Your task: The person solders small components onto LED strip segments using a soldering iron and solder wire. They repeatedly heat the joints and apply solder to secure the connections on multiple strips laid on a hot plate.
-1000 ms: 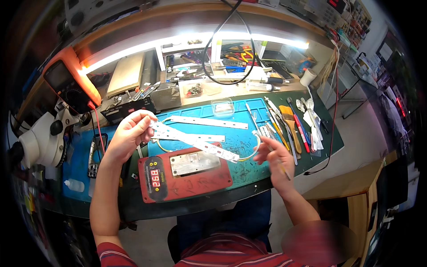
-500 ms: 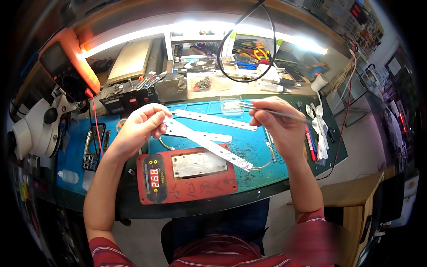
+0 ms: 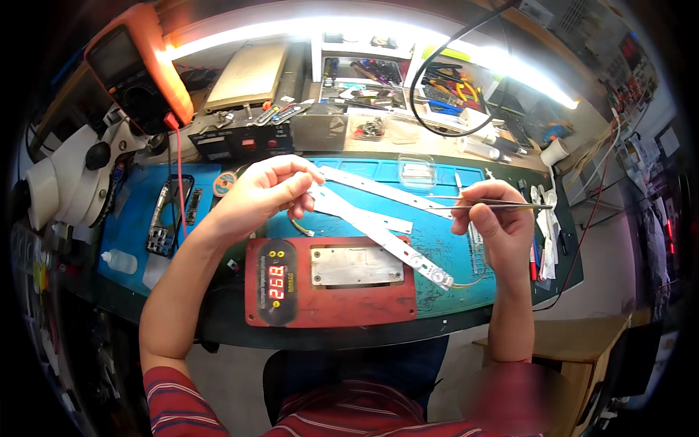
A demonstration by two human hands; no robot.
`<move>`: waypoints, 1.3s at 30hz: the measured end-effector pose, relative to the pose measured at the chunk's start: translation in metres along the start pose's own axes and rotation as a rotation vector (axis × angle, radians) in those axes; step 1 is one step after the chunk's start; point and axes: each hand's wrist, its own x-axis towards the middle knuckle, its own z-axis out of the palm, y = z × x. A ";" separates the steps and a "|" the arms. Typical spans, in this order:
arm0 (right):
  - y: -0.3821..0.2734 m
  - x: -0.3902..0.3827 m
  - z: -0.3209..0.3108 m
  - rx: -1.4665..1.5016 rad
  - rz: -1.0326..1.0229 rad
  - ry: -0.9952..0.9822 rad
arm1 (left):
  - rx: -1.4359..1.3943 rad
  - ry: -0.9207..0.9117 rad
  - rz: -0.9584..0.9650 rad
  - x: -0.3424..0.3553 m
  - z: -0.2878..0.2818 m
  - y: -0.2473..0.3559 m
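A long white LED strip [image 3: 386,237] slants across the middle, its upper left end pinched by my left hand [image 3: 266,197]. Its lower right end bears clear round lenses and a thin cable. My right hand [image 3: 502,226] closes on metal tweezers [image 3: 540,207], whose tips point left, apart, over the work mat. Beneath the held strip, a red heating station [image 3: 335,312] has a metal plate [image 3: 357,265] and a lit display. Behind it, another white strip [image 3: 382,191] lies on the blue mat, and a further strip [image 3: 393,221] is partly covered by the held one.
A small clear box [image 3: 416,172] sits at the mat's back edge. To the left are an orange multimeter [image 3: 135,80], a microscope [image 3: 73,171], an opened phone frame [image 3: 166,222] and a small bottle [image 3: 119,261]. Trays of hand tools [image 3: 451,91] stand behind; pens and white tissue [image 3: 550,240] lie right.
My view has shifted, so the bench appears farther right. My right hand has lowered the tweezers nearer to me and levelled them. My left hand keeps its pinch on the strip.
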 end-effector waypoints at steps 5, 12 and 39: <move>-0.002 -0.005 0.000 -0.107 -0.085 -0.158 | -0.006 -0.010 0.003 -0.001 -0.001 0.002; 0.000 -0.006 0.010 -0.346 -0.123 -0.216 | 0.010 0.010 -0.008 0.002 -0.003 -0.003; -0.010 -0.012 0.023 -0.559 -0.245 -0.233 | 0.090 0.011 -0.041 -0.001 -0.003 0.001</move>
